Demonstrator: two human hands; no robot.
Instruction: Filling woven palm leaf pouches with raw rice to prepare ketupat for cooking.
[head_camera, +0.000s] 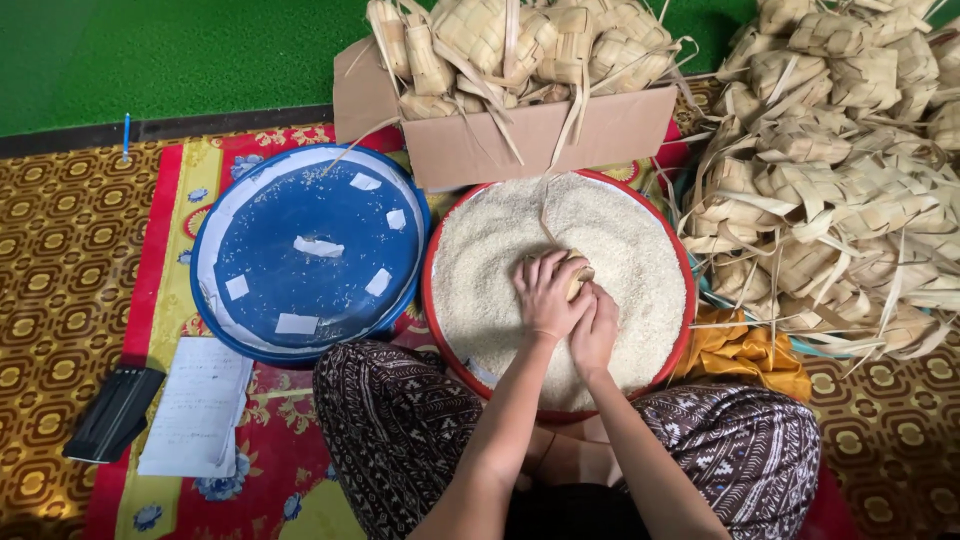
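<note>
Person seated on patterned floor mat, red-rimmed round basin of white rice (470, 290) between the knees. Left hand (548, 292) curled shut over a small woven palm-leaf pouch (577, 276), pressed into the rice near the basin's centre; right hand (596, 330) cupped against it from the near side, fingers bent, touching the left hand.

Risk, as judged: grains could spill over the near rim onto the lap if the pouch tips, or the loose leaf strip could slip free.

Both forearms converge from below, wrists low.
</note>
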